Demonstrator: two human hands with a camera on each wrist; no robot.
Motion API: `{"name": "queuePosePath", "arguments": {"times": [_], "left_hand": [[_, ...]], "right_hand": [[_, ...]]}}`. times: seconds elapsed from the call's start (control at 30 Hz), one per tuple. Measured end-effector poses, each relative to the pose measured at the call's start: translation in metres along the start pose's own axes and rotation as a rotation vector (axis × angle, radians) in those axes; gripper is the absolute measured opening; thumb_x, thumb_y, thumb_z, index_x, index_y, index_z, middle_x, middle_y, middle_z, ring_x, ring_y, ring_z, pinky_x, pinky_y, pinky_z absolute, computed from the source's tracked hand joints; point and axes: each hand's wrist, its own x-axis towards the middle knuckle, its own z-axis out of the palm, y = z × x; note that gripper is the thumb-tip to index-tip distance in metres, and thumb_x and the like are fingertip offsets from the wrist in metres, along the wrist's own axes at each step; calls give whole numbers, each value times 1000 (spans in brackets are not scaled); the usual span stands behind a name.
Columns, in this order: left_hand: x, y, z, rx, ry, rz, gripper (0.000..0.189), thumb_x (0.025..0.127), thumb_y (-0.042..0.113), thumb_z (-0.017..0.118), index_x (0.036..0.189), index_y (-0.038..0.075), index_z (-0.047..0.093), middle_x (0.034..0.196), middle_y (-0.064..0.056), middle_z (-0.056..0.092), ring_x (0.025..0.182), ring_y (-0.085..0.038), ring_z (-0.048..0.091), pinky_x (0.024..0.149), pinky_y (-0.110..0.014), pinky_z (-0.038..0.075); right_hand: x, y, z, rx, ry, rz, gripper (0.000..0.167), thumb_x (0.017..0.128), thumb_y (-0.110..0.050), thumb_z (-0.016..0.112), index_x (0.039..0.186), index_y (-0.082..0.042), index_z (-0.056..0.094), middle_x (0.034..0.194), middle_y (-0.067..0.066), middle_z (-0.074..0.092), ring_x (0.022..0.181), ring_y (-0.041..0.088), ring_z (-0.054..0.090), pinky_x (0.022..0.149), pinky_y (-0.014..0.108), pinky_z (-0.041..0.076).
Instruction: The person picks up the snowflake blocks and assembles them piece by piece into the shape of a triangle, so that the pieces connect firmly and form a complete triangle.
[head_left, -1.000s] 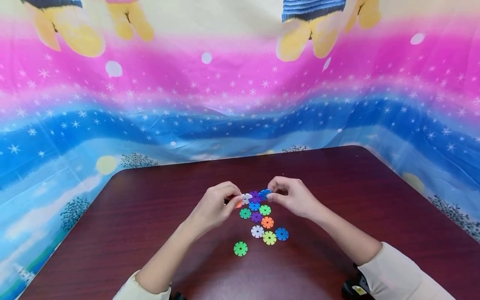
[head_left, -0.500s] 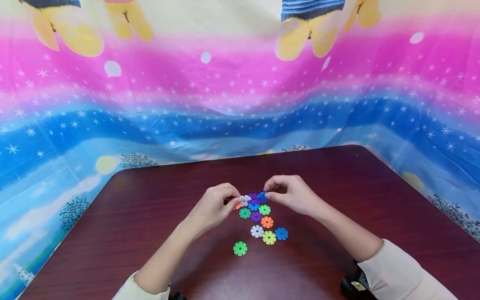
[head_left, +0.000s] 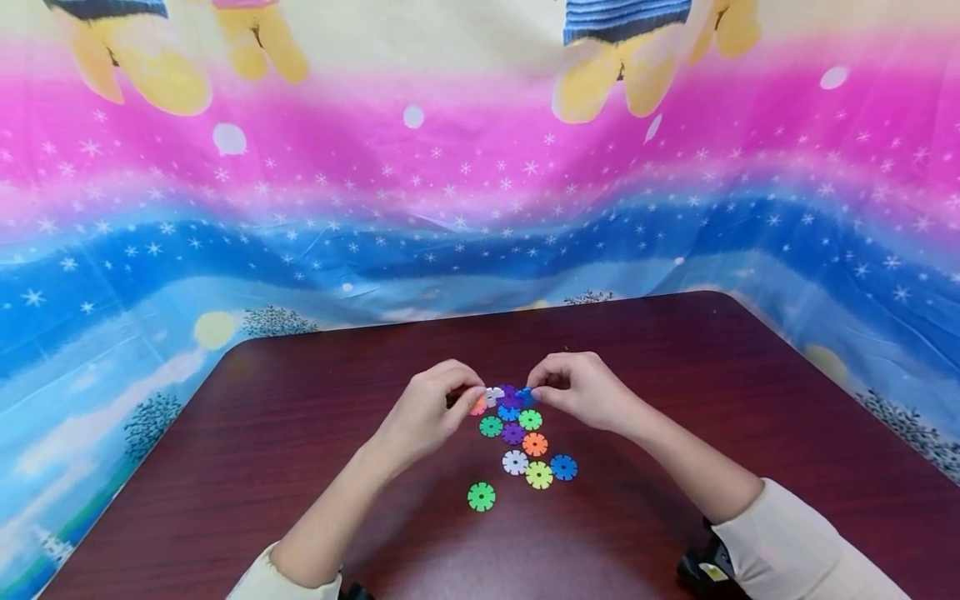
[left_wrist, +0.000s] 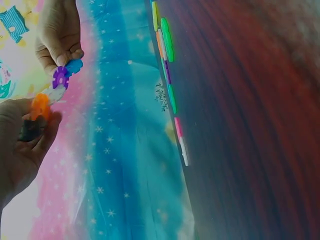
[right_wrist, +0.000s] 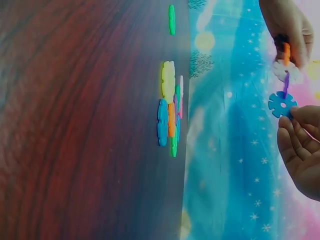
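Observation:
Several notched plastic snowflake discs are joined in a short chain held above the table. My left hand [head_left: 427, 410] grips its left end, where a black disc [left_wrist: 31, 129] and an orange disc [left_wrist: 41, 106] sit between thumb and fingers. A white disc [right_wrist: 286, 71] and a purple disc [right_wrist: 286, 86] form the middle. At the right end, my right hand [head_left: 581, 392] pinches a blue disc [right_wrist: 282, 104] between thumb and fingertips. This blue disc is linked to the purple one; in the head view fingers partly cover it.
Loose discs lie flat on the dark red wooden table [head_left: 337, 508]: a green disc [head_left: 482, 497] nearest me, then a yellow disc [head_left: 538, 475], a blue one, an orange disc [head_left: 535, 444] and several others under the hands. A printed cloth [head_left: 450, 208] hangs behind the table.
My right hand has shifted slightly left towards the left hand, and the blue disc in it has turned more edge-on. The left hand stays nearly in place. Loose discs have not moved.

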Motion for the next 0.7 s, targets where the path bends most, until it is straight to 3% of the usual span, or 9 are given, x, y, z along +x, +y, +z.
{"name": "queuePosePath", "arguments": {"times": [0.2, 0.3, 0.47, 0.7], "left_hand": [[2, -1, -3, -22, 321, -9, 16, 93, 7, 53, 102, -2, 64, 99, -10, 61, 94, -17, 57, 83, -32, 47], [3, 0, -3, -68, 394, -52, 22, 94, 9, 51, 110, -4, 57, 102, -12, 59, 94, -20, 56, 81, -37, 47], [5, 7, 2, -165, 343, -213, 44, 88, 9, 59, 126, -1, 40, 108, -11, 53, 94, -19, 55, 81, -36, 47], [10, 16, 14, -322, 172, -346, 30, 87, 7, 63, 115, -1, 53, 95, -7, 62, 82, -16, 60, 75, -33, 50]], "right_hand": [[-1, 4, 1, 122, 59, 80, 4, 84, -6, 66, 88, -7, 66, 77, 0, 62, 68, 16, 59, 61, 28, 51], [0, 5, 3, 245, 89, 133, 5, 86, -5, 64, 90, -2, 63, 77, 5, 62, 70, 21, 64, 66, 30, 53], [2, 4, 11, 489, 91, 200, 10, 88, -1, 59, 92, 7, 56, 79, 14, 61, 74, 30, 66, 73, 36, 53], [2, -7, 24, 790, 46, 291, 10, 89, 0, 54, 95, 7, 49, 80, 14, 59, 81, 31, 66, 76, 41, 52]]}}
